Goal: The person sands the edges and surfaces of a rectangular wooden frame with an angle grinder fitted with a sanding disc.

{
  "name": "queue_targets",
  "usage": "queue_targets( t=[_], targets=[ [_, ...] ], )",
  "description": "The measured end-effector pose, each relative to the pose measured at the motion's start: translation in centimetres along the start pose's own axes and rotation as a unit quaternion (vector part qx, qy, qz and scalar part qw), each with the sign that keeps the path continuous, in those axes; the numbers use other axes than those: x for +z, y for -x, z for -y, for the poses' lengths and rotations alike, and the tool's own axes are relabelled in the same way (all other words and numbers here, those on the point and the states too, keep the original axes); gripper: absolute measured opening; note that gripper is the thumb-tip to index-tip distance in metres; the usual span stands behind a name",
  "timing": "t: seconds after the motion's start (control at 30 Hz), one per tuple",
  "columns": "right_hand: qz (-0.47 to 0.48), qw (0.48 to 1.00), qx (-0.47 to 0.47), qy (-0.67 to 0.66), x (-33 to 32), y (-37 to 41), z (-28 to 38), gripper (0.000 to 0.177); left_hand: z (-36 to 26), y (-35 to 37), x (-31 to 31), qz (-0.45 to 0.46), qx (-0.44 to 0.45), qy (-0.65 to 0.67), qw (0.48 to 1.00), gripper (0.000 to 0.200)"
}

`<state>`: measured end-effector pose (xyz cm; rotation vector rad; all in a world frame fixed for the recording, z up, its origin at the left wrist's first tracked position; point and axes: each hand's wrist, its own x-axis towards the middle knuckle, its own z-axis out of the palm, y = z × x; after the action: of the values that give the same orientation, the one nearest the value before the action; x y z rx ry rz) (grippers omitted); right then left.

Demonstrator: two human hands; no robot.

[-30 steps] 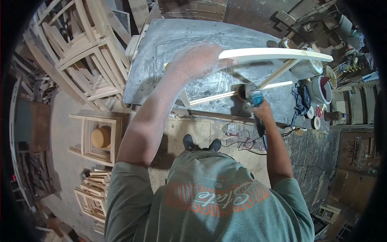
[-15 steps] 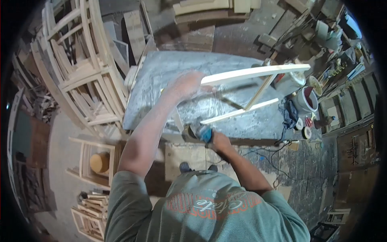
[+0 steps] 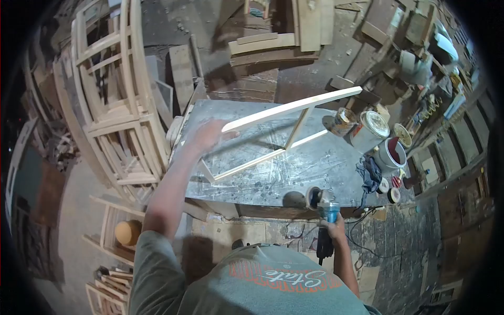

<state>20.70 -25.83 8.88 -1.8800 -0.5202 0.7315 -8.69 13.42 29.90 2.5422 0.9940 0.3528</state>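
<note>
Pale wood forms the frame (image 3: pixel 297 128), which is at the grey bench (image 3: pixel 252 192), its curved rail (image 3: pixel 292 109) on the far side and its straight rail (image 3: pixel 252 163) on the near side. From my distant seat I see the left hand (image 3: pixel 209 135) at the left end of the curved rail; its fingers are grasping the wood, though I see them only partly. The right hand (image 3: pixel 336 227) has its fingers wrapped around an angle grinder (image 3: pixel 329 209). I find the disc (image 3: pixel 313 198) near the front edge of the bench, well apart from the frame; whether it turns, I cannot tell. Toward the right end I notice a white bucket (image 3: pixel 370 135) and a dark cloth (image 3: pixel 369 174).
</note>
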Motion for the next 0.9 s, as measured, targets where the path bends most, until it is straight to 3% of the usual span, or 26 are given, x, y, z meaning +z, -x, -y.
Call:
queue_targets(
  t=[0.1, 0.2, 0.3, 0.33, 0.43, 0.53, 0.63, 0.83, 0.9],
  targets=[
    [-0.008, 0.998, -0.002, -0.064, -1.6, -0.1, -0.2, 0.055, 1.3, 0.6, 0.6, 0.019, 0.005, 0.0, 1.0, 0.069],
    [-0.012, 0.996, -0.047, -0.071, -3.8, -1.0, 1.1, 0.046, 3.7, 5.1, 0.8, -0.099, -0.028, 0.007, 0.995, 0.067],
    [-0.045, 0.992, -0.1, -0.069, -5.4, -1.1, 4.6, 0.041, 7.3, 8.8, 1.3, -0.049, -0.086, 0.266, 0.959, 0.056],
    [-0.018, 0.99, -0.098, -0.098, -5.4, -0.2, 7.4, 0.044, 7.8, 9.5, 3.3, -0.125, -0.055, 0.367, 0.92, 0.055],
    [0.005, 0.993, -0.111, -0.031, -5.9, 0.1, 13.2, 0.067, 4.1, 10.6, 6.1, -0.129, -0.205, 0.488, 0.838, 0.049],
    [0.039, 0.987, -0.156, -0.012, -2.5, 1.9, 20.1, 0.072, 6.8, 8.9, 14.2, -0.23, -0.177, 0.482, 0.827, 0.037],
    [0.11, 0.98, -0.158, 0.056, 0.9, 2.5, 24.3, 0.076, 6.3, 8.8, 15.7, -0.319, -0.112, 0.485, 0.806, 0.012],
    [0.255, 0.921, -0.256, 0.143, 7.8, 3.4, 29.2, 0.08, 5.5, 9.0, 15.3, -0.33, -0.119, 0.45, 0.821, 0.011],
    [0.251, 0.887, -0.307, 0.238, 9.8, 4.2, 30.6, 0.082, 5.3, 9.4, 15.4, -0.331, -0.101, 0.468, 0.813, 0.011]
  ],
)
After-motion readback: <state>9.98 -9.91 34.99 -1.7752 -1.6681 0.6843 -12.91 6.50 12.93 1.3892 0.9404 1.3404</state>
